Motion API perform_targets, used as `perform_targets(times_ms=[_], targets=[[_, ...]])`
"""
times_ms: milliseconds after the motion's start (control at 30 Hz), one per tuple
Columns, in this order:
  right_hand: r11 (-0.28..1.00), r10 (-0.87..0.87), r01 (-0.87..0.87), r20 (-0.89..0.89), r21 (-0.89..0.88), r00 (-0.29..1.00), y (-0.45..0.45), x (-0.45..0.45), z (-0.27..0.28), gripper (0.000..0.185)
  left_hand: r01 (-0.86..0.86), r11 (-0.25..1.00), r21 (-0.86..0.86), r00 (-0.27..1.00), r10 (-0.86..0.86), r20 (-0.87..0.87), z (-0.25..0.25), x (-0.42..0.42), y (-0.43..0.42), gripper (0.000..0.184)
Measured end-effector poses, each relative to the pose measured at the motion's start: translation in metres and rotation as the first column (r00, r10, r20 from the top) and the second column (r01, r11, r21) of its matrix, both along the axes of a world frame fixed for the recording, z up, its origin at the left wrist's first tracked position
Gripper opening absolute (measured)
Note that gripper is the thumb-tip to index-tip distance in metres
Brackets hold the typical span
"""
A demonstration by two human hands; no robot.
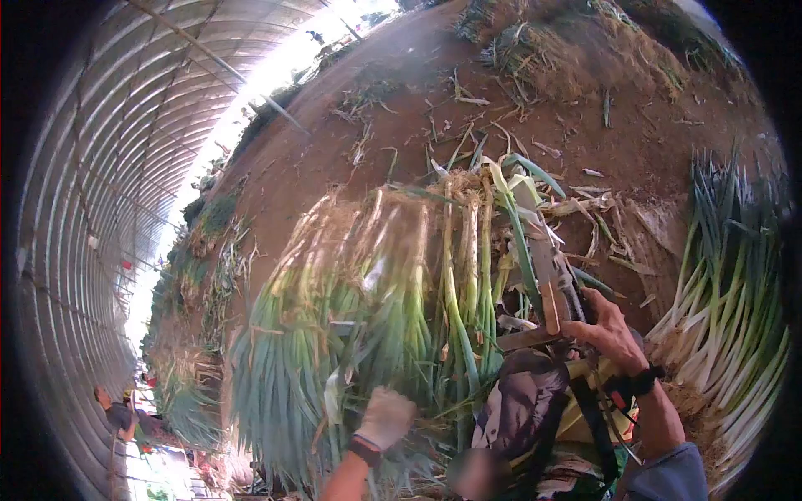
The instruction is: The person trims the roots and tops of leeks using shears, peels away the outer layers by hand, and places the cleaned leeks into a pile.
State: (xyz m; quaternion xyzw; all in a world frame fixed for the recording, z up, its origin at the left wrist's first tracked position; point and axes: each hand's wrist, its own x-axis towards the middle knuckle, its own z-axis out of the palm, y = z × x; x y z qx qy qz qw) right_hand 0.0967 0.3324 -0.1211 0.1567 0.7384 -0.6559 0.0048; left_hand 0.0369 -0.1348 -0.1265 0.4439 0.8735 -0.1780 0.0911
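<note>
My left hand [384, 417], in a pale glove with a dark band at the wrist, is closed over the green leaves of the long green onions [409, 317]. These lie in a wide layer, with roots and dry skins pointing away from me; part of the layer is blurred. My bare right hand [614, 332], with a black wristband, has its fingers bent around a dark rod-like part beside a wooden strip [550, 307]. Exactly what it grips is partly hidden. A metal bar [528, 338] runs close to those fingers.
Cleaned green onions with white stalks [727, 309] lie in a pile at the right. Peeled skins [597, 209] litter the brown soil [401, 92]. Onion heaps [576, 58] stand at the back. Another person [121, 413] is at the far left under the arched roof [100, 192].
</note>
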Motion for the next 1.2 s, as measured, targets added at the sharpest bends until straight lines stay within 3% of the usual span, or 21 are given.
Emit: perform_targets(times_ms=[67, 133, 233, 267, 367, 400, 433, 467, 533, 600, 667, 900, 1000, 1100, 1200], targets=[[1.0, 0.0, 0.0, 0.013, -0.01, 1.0, 0.002, 0.002, 0.005, 0.087, -0.017, 0.994, -0.105, 0.998, 0.01, -0.066, -0.004, -0.003, -0.036, 0.012], [1.0, -0.009, 0.009, -0.005, 0.029, 1.0, 0.003, 0.003, -0.001, 0.086, -0.145, 0.97, -0.195, 0.989, 0.139, -0.046, 0.002, -0.012, -0.067, 0.012], [0.997, -0.01, 0.012, -0.019, 0.082, 1.0, 0.005, 0.009, 0.005, 0.079, -0.288, 0.946, -0.152, 0.957, 0.288, -0.017, 0.03, -0.022, -0.073, 0.017], [0.995, 0.004, -0.001, -0.028, 0.102, 1.0, 0.006, 0.008, 0.003, 0.078, -0.411, 0.903, -0.123, 0.889, 0.427, 0.164, 0.024, -0.035, -0.08, 0.022], [0.996, 0.058, -0.057, -0.009, 0.062, 0.998, 0.002, 0.006, 0.002, 0.073, -0.565, 0.804, 0.185, 0.742, 0.398, 0.54, 0.055, -0.054, -0.025, 0.027], [0.996, 0.088, -0.089, 0.045, 0.022, 0.995, 0.0, 0.005, 0.007, 0.073, -0.405, 0.868, 0.287, 0.86, 0.255, 0.442, 0.06, -0.06, -0.003, 0.031], [0.993, 0.118, -0.117, 0.097, -0.017, 0.988, -0.001, 0.004, 0.011, 0.073, -0.344, 0.9, 0.269, 0.919, 0.264, 0.293, 0.06, -0.062, 0.023, 0.029], [0.987, 0.156, -0.16, 0.142, 0.011, 0.977, 0.0, 0.001, 0.005, 0.075, -0.286, 0.927, 0.243, 0.956, 0.26, 0.137, 0.056, -0.063, 0.052, 0.028], [0.967, 0.22, -0.234, 0.137, 0.1, 0.966, -0.001, -0.005, -0.003, 0.076, -0.266, 0.911, 0.316, 0.962, 0.271, 0.031, 0.042, -0.063, 0.116, 0.024], [0.946, 0.264, -0.288, 0.164, 0.15, 0.951, -0.003, -0.011, 0.014, 0.072, -0.274, 0.665, 0.695, 0.956, 0.264, 0.125, -0.04, -0.078, 0.149, 0.025], [0.911, 0.298, -0.333, 0.171, 0.244, 0.939, -0.003, -0.021, 0.003, 0.073, -0.268, 0.785, 0.559, 0.952, 0.304, 0.03, -0.077, -0.088, 0.186, 0.024], [0.734, 0.361, -0.433, 0.238, 0.523, 0.901, -0.013, -0.051, -0.017, 0.076, -0.252, 0.804, 0.538, 0.88, 0.422, -0.219, -0.129, -0.126, 0.232, 0.025], [0.697, 0.407, -0.461, 0.226, 0.549, 0.885, -0.018, -0.053, -0.029, 0.074, -0.358, 0.749, 0.558, 0.847, 0.511, -0.142, -0.14, -0.121, 0.238, 0.02], [0.687, 0.406, -0.45, 0.213, 0.571, 0.889, -0.024, -0.048, -0.026, 0.072, -0.433, 0.604, 0.669, 0.852, 0.516, 0.086, -0.141, -0.106, 0.241, 0.021], [0.671, 0.413, -0.449, 0.205, 0.591, 0.887, -0.026, -0.043, -0.026, 0.07, -0.538, 0.584, 0.608, 0.814, 0.548, 0.194, -0.142, -0.092, 0.24, 0.041]])
